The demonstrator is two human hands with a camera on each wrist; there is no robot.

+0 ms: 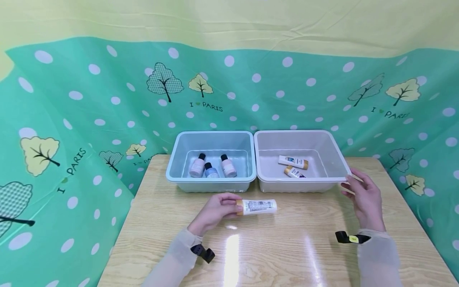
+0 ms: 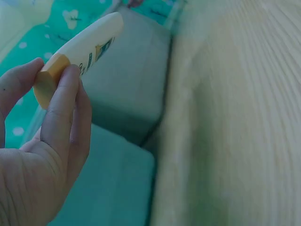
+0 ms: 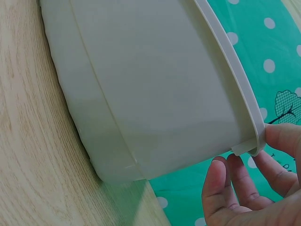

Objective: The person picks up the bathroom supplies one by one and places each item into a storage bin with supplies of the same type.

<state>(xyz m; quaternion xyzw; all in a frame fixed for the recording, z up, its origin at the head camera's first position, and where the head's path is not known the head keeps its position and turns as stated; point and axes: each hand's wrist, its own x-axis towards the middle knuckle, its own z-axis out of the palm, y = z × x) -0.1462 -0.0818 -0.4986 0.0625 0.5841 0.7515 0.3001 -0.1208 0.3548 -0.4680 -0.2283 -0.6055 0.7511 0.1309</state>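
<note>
My left hand [image 1: 214,212] pinches the orange cap of a white squeeze tube [image 1: 259,206] between thumb and fingers. The tube lies sideways above the table, in front of the bins, with its printed label facing up. In the left wrist view the thumb and fingers press the cap [image 2: 52,75] from both sides. At the right, my right hand [image 1: 365,197] holds the front right corner of the light grey bin [image 1: 301,179] by its rim. Thumb and a finger meet that rim [image 3: 257,127] in the right wrist view. Two smaller orange-capped tubes, one white [image 1: 289,160] and one partly purple [image 1: 294,172], lie inside the grey bin.
A light blue bin [image 1: 211,180] stands against the grey one on its left. Inside are two pinkish bottles [image 1: 197,167] and a blue bottle [image 1: 211,172], all with black caps. A green patterned cloth [image 1: 229,87] hangs behind the wooden table [image 1: 279,247].
</note>
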